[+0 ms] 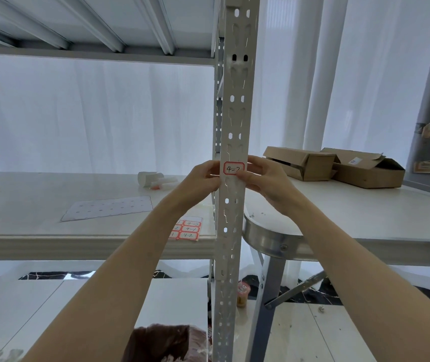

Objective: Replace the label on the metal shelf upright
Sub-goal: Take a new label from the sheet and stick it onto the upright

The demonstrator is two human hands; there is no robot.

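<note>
Left hand (203, 177) and right hand (267, 177) meet at the label (234, 168).
Left hand grips the upright (233, 113) by its edge; right hand pinches the label's corner.

Label (232, 168) lower corner under right hand (267, 180) thumb; sticker sheet (190, 231) partly behind left forearm (135, 253).

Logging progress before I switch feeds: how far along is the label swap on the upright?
Done, apparently: a red-bordered label marked 4-2 sits on the upright, on its front face. In hand: the left hand and right hand hold the upright at the label, right thumb on its lower right corner; pressing or peeling, I cannot tell. Left: depends on that; the sheet of written labels lies on the shelf.
</note>
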